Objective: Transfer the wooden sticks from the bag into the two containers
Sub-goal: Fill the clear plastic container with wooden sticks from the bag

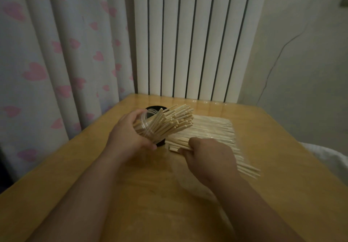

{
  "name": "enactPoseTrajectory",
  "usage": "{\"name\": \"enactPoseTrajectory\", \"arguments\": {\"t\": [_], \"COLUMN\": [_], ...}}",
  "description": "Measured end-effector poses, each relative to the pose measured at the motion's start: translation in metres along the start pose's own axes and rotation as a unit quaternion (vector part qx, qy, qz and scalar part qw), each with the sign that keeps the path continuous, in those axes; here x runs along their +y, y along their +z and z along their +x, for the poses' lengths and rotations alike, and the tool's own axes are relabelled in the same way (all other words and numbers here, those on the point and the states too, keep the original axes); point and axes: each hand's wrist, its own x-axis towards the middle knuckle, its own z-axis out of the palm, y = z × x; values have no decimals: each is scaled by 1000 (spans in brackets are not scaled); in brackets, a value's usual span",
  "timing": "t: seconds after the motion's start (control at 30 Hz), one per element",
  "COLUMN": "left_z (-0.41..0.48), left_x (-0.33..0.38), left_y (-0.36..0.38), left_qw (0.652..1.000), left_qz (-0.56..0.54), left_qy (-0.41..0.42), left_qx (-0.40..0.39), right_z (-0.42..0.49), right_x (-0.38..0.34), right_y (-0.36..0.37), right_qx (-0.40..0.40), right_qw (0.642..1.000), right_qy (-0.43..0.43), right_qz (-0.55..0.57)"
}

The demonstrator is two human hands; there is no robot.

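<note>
On the wooden table [160,194], the left hand [130,130] has its fingers and thumb curled round a clear container [146,126], held off the tabletop and tilted so its mouth faces 2 o'clock. It is packed with wooden sticks [178,117] that fan out past the rim. Just behind it, at 12 o'clock from the left hand, stands a black container [153,108], mostly hidden; whether it holds any sticks cannot be told. At 3 o'clock from the clear container the bag [216,128] lies flat on the table with many sticks side by side in it. The right hand [209,155], at the bag's near edge, is closed round a small bundle [180,144] of sticks whose ends poke out toward 9 o'clock and, blurred, toward 4 o'clock. Beyond the table, a white radiator [188,34] stands at 12 o'clock, a heart-print curtain [56,53] at 10 o'clock and a pale wall [301,72] at 2 o'clock.
</note>
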Motion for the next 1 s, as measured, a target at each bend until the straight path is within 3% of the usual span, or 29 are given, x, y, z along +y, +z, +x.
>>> {"name": "enactPoseTrajectory", "arguments": {"t": [0.1,0.17,0.33,0.43,0.67,0.77,0.9,1.0], "left_z": [0,0,-2,-3,-4,-6,-8,-8], "left_x": [1,1,3,4,7,10,13,13], "left_y": [0,0,-1,-3,-3,-2,-3,-2], "left_qw": [1000,1000,1000,1000,998,997,995,995], "left_qz": [6,11,12,14,52,68,84,84], "left_qy": [1,-2,3,7,11,13,25,28], "left_qx": [3,1,-13,-26,-39,-45,-50,-53], "right_z": [-2,-2,2,4,4,5,5,4], "right_x": [-3,-3,5,9,8,14,16,12], "right_y": [-6,-5,4,7,0,4,7,6], "right_qx": [33,100,306,376,388,375,407,444], "right_qw": [999,992,943,913,919,921,875,838], "right_qy": [-18,-63,-132,-152,-47,-41,-49,-42], "right_qz": [-23,-43,-6,31,59,100,259,314]}}
